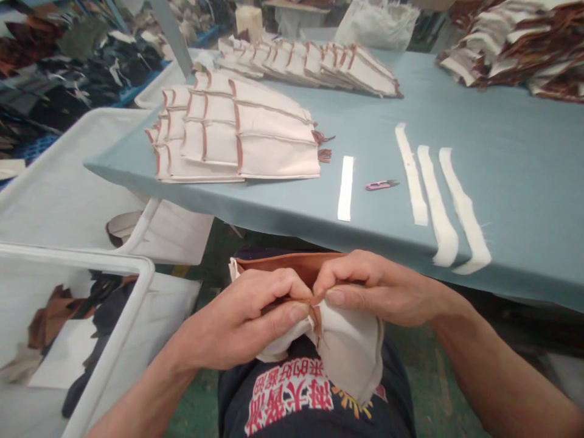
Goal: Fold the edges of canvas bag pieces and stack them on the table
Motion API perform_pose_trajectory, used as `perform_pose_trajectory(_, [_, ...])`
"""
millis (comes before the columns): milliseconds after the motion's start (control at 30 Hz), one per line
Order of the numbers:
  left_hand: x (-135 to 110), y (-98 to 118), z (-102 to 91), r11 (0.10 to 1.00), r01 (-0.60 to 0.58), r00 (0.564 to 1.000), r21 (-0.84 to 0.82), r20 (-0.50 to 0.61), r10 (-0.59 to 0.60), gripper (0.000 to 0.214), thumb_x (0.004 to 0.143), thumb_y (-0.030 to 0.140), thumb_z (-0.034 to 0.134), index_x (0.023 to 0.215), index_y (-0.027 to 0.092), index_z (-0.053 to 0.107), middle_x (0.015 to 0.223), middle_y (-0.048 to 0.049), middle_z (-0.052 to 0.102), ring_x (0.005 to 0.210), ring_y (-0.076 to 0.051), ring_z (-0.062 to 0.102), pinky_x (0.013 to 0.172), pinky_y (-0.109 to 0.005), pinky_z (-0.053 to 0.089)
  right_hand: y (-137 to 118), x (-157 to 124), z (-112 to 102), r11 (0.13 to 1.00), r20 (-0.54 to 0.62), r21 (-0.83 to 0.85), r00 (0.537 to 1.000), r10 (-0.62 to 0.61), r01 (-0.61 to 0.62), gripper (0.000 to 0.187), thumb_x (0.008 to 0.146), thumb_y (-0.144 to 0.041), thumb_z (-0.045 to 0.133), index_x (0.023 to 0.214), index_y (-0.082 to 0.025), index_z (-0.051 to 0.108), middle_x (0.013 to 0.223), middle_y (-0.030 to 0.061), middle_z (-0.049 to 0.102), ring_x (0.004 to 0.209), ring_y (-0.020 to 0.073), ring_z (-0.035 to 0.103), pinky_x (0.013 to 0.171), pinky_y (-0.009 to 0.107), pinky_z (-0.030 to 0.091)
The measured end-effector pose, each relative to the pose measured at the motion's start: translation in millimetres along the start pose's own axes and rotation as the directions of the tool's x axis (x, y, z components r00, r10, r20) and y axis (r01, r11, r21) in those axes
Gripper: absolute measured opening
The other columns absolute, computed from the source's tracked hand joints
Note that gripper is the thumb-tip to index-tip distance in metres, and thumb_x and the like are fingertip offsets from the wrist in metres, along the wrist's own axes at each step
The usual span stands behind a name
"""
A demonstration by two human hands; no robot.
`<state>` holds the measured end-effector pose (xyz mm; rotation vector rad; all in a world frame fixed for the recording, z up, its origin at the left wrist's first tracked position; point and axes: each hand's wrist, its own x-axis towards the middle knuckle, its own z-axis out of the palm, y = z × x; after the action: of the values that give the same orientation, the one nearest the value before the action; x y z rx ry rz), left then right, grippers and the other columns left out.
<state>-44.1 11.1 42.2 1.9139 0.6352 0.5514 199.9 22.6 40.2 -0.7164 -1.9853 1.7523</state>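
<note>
Above my lap I hold a cream fabric pouch (353, 347) whose inner face and edge are brown. My left hand (255, 316) pinches the brown edge between thumb and forefinger. Close beside it, my right hand (369, 286) grips the same edge, with the fingertips of both hands nearly touching. Below the pinch the pouch hangs in folds, and part of its brown side (283, 263) spreads behind the hands. Fingers cover the exact spot being held.
On the blue-covered table (292, 207) lie stacked cream pouches (274, 134), a white strip (345, 188), small purple thread snips (382, 185) and longer white strips (435, 207). More pieces are piled behind (515, 48). White bins (146, 286) with scraps stand at left.
</note>
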Motion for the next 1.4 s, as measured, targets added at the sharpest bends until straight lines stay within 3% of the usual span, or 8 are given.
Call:
perform_pose_trajectory(167, [-4,8,-0.7,0.948,-0.043,0.996,0.315,-0.065,0.066,0.011,0.101,0.013,0.056,0.094,0.019,0.061,0.084,0.0046,0.068,0.074,-0.007,0.061,0.071,-0.019,0.041,-20,-3,-3,0.980,0.019,-0.198,0.999,0.028,-0.024,0.026,0.105,-0.017,0.042,0.103,-0.013,0.067,0.095,0.0043,0.070,0.084,0.0132,0.062,0.075,0.022,0.046])
perform_pose_trajectory(433, [7,11,5.8,0.900,-0.073,0.981,0.429,-0.134,0.143,0.025,0.098,0.021,0.065,0.076,0.018,0.055,0.066,0.0078,0.055,0.060,-0.007,0.050,0.061,-0.023,0.033,-19,5,11,0.875,-0.143,-0.474,0.971,-0.190,0.101,0.051,0.108,-0.043,0.045,0.065,-0.017,0.053,0.061,-0.0028,0.056,0.057,0.0085,0.046,0.056,0.023,0.033])
perform_pose_trajectory(600, [16,5,-6.9,0.953,-0.117,0.980,0.279,-0.122,0.156,0.055,0.090,0.057,0.069,0.063,0.017,0.043,0.056,0.0092,0.037,0.052,-0.007,0.030,0.051,-0.026,0.021,-8,0,15,0.956,-0.254,-0.222,0.935,-0.246,0.192,0.055,0.107,-0.052,0.045,0.063,-0.018,0.052,0.057,-0.0023,0.058,0.050,0.0078,0.048,0.050,0.020,0.035])
perform_pose_trajectory(733, [19,-1,-11.9,0.996,-0.082,0.994,-0.023,-0.081,0.080,0.067,0.096,0.075,0.037,0.063,0.018,0.042,0.059,0.0054,0.036,0.054,-0.010,0.032,0.053,-0.028,0.024,-4,-14,10,0.945,-0.348,-0.273,0.898,-0.270,0.178,0.057,0.107,-0.055,0.042,0.063,-0.019,0.050,0.054,-0.0029,0.056,0.046,0.0077,0.045,0.046,0.021,0.032])
perform_pose_trajectory(833, [20,-3,-9.4,0.990,-0.044,0.997,-0.131,-0.067,0.035,0.069,0.102,0.071,0.021,0.066,0.017,0.047,0.063,0.0023,0.042,0.058,-0.011,0.039,0.059,-0.029,0.030,5,-26,4,0.884,-0.376,-0.456,0.878,-0.297,0.104,0.054,0.109,-0.048,0.041,0.064,-0.020,0.052,0.054,-0.0031,0.056,0.045,0.0084,0.045,0.045,0.022,0.032])
perform_pose_trajectory(1000, [25,5,-9.2,0.996,0.014,1.000,-0.086,0.027,-0.011,0.061,0.108,0.054,0.019,0.075,0.016,0.053,0.069,0.0004,0.049,0.065,-0.013,0.043,0.067,-0.029,0.035,37,-28,-4,0.565,-0.385,-0.823,0.783,-0.489,-0.051,0.043,0.107,-0.033,0.049,0.067,-0.020,0.057,0.057,-0.0006,0.059,0.051,0.0123,0.052,0.053,0.026,0.037])
perform_pose_trajectory(1200, [34,13,-19.0,0.993,0.074,0.987,-0.096,0.146,-0.059,0.011,0.085,0.024,0.054,0.087,0.015,0.060,0.076,0.0017,0.055,0.067,-0.012,0.047,0.063,-0.023,0.037,68,-12,-2,0.580,-0.404,-0.812,0.784,-0.471,-0.070,0.044,0.108,-0.032,0.044,0.069,-0.019,0.058,0.060,0.0007,0.061,0.053,0.0132,0.055,0.056,0.026,0.038])
perform_pose_trajectory(1400, [35,5,-18.3,0.981,0.150,0.986,-0.122,0.088,-0.140,0.008,0.080,0.022,0.058,0.083,0.015,0.061,0.074,0.0025,0.056,0.064,-0.010,0.046,0.061,-0.021,0.038,78,-6,-2,0.624,-0.451,-0.773,0.794,-0.408,-0.118,0.043,0.108,-0.033,0.043,0.069,-0.019,0.057,0.059,-0.0006,0.058,0.052,0.0123,0.053,0.056,0.025,0.037])
